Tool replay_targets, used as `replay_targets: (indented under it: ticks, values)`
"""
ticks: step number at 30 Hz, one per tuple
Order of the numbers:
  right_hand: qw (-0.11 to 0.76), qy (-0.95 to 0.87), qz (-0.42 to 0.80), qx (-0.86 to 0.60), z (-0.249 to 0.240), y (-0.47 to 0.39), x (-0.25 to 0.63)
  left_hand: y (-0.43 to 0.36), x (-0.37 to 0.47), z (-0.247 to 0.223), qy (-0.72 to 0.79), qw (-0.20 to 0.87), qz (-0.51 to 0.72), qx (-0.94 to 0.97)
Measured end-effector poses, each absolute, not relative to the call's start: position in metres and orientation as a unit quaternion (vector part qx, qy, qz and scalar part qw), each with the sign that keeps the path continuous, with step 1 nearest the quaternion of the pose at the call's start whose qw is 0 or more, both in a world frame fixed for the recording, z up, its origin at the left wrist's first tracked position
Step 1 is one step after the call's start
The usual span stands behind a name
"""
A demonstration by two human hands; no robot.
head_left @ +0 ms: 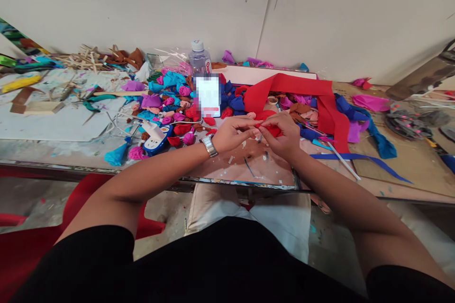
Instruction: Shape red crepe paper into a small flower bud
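Note:
My left hand and my right hand meet over the front of the table. Their fingertips pinch a piece of red crepe paper, partly covered by the fingers. Behind my right hand a long red crepe paper strip arches over the pile and drops down on the right; whether it joins the pinched piece I cannot tell. Just beyond my left hand stands a lit phone, its screen blurred. Many small rolled paper flowers in pink, blue, purple and red lie around it.
A water bottle stands behind the phone. At left are a blue-and-white power strip, green-handled pliers, a yellow cutter and wood sticks. On the right, a blue strip crosses cardboard. A wall closes the back.

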State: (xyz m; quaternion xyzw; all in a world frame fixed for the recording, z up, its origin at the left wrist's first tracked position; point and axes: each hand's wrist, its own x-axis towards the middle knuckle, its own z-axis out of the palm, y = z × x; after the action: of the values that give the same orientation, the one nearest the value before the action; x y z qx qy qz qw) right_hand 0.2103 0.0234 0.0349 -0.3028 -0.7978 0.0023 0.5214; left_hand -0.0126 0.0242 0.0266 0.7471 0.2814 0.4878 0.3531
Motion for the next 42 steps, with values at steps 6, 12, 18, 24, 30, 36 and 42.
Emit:
replay_targets:
  ticks: [6,12,18,24,30,36,42]
  values:
    - [0.516,-0.804,0.004,-0.295,0.037,0.022,0.21,0.026,-0.014,0.027,0.279,0.393,0.49,0.726]
    - [0.517,-0.806,0.005,-0.288,0.037,0.023,0.211,0.026,-0.014,0.028,0.275,0.402,0.5,0.716]
    - [0.523,-0.804,-0.013,-0.283,0.035,0.026,0.211,0.025,-0.013,0.025,0.273,0.386,0.489,0.733]
    - [0.517,-0.804,-0.003,-0.293,0.034,0.026,0.211,0.027,-0.013,0.021,0.276,0.349,0.482,0.755]
    - [0.517,-0.807,-0.006,-0.285,0.034,0.026,0.21,0.028,-0.013,0.018,0.265,0.329,0.48,0.769]
    - [0.519,-0.797,-0.004,-0.309,0.033,0.027,0.209,0.03,-0.013,0.014,0.263,0.31,0.49,0.771]
    - [0.519,-0.8,0.0,-0.301,0.034,0.025,0.209,0.029,-0.012,0.018,0.291,0.343,0.508,0.735]
